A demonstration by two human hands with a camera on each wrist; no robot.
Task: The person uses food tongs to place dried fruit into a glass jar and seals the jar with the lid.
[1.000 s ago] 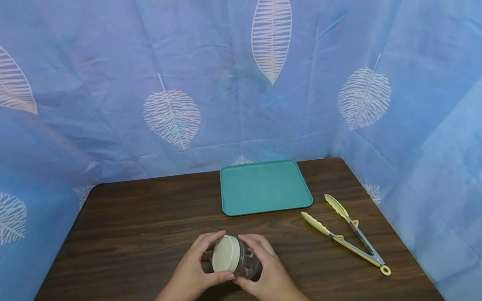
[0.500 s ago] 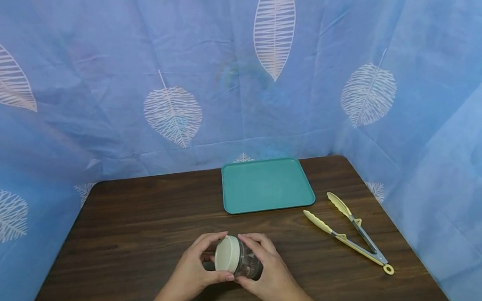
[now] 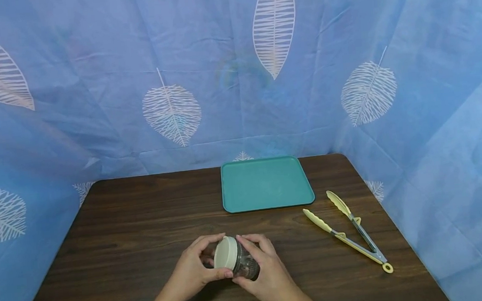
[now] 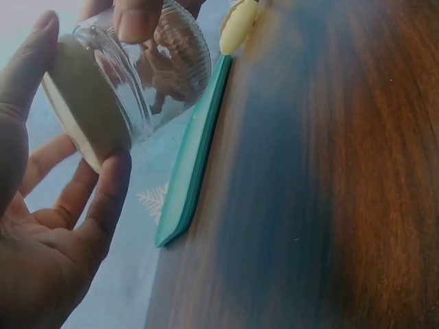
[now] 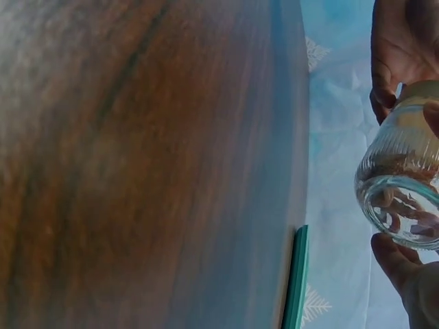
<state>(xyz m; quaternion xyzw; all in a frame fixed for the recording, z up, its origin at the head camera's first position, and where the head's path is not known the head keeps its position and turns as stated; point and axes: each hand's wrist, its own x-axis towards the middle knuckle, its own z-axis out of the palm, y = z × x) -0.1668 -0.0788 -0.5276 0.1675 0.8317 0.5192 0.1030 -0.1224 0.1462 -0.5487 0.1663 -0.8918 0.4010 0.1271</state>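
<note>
A clear ribbed glass jar [image 3: 247, 262] with a cream lid [image 3: 225, 253] is held tilted between both hands near the front middle of the table, its lid facing left. My left hand [image 3: 192, 269] grips the lid, thumb at the near side and fingers at the far side. Around the glass body curls my right hand [image 3: 268, 272]. In the left wrist view the lid [image 4: 88, 103] sits on the jar [image 4: 161, 65], fingertips at its edge. The right wrist view shows the jar's round base [image 5: 405, 209], with fingers seen through the glass.
A teal tray [image 3: 267, 185] lies at the back of the dark wooden table [image 3: 144, 215]. Yellow-and-metal tongs [image 3: 354, 233] lie spread to the right of the hands. Blue leaf-patterned cloth [image 3: 216, 110] hangs behind and along the sides.
Both hands keep their hold on the lid and jar, which shift only slightly. The head view has moved a little; tray and tongs stay in place.
</note>
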